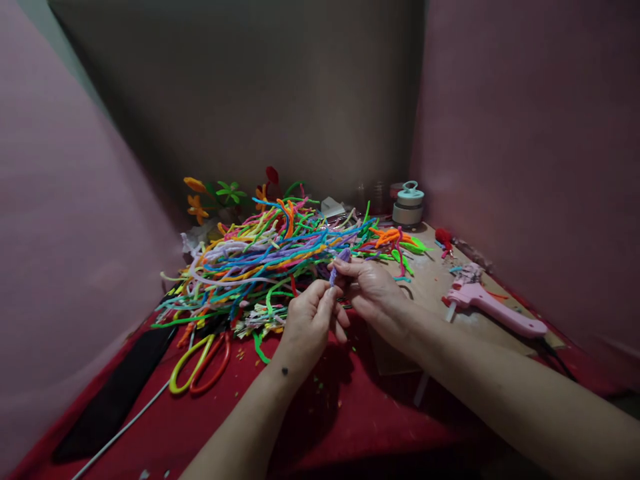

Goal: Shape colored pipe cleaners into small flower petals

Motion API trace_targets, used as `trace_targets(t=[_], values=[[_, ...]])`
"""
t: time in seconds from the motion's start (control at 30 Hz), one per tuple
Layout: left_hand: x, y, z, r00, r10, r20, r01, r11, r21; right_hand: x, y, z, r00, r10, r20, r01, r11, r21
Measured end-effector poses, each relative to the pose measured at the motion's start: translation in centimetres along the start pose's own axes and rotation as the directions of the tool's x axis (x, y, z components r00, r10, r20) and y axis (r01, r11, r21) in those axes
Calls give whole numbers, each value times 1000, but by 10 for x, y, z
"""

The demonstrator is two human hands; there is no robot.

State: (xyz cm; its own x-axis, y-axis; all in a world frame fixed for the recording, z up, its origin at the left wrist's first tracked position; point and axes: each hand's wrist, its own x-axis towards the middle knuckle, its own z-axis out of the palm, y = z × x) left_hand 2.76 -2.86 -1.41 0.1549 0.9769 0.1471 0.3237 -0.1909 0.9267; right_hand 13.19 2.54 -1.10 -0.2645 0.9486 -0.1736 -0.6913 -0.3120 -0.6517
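Between my two hands is a short purple pipe cleaner piece [343,256], bent or coiled at its upper end. My left hand [315,310] pinches its lower end between thumb and forefinger. Higher up, the thumb and fingers of my right hand [373,287] close on the same piece. Just behind the hands lies a large heap of pipe cleaners [260,250] in many colours. The held piece is partly hidden by my fingers.
Scissors [187,373] with yellow and red handles lie at the left, beside a black flat object [117,393]. A pink glue gun [495,310] rests on a board [425,293] at the right. Pipe cleaner flowers [200,207] and a lidded jar [409,207] stand behind. Walls enclose the table.
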Motion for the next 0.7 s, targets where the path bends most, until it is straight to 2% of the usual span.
trace_targets(t=[0.1,0.17,0.3,0.4,0.47,0.63,0.7], values=[[-1,-1,2,999,38,-20,-38,999,35,0,-1,1,1000,1,-22,-1,1000,3],[-1,0,0,999,29,-44,-28,999,23,-1,0,0,1000,-20,8,20,1000,-10],[1,1,-7,996,-30,-81,21,994,-107,2,4,-3,984,-73,165,81,996,-43],[3,1,-13,999,-47,-26,41,979,-202,5,6,-6,957,-97,275,139,980,-139],[4,0,-15,999,-49,6,49,975,-217,4,8,-7,954,-111,278,177,959,-223],[4,-3,-11,998,-65,17,66,995,-80,-2,13,-5,966,-157,204,221,913,-342],[4,-6,-8,998,-2,-69,8,996,93,-4,16,-4,964,-195,182,250,897,-364]])
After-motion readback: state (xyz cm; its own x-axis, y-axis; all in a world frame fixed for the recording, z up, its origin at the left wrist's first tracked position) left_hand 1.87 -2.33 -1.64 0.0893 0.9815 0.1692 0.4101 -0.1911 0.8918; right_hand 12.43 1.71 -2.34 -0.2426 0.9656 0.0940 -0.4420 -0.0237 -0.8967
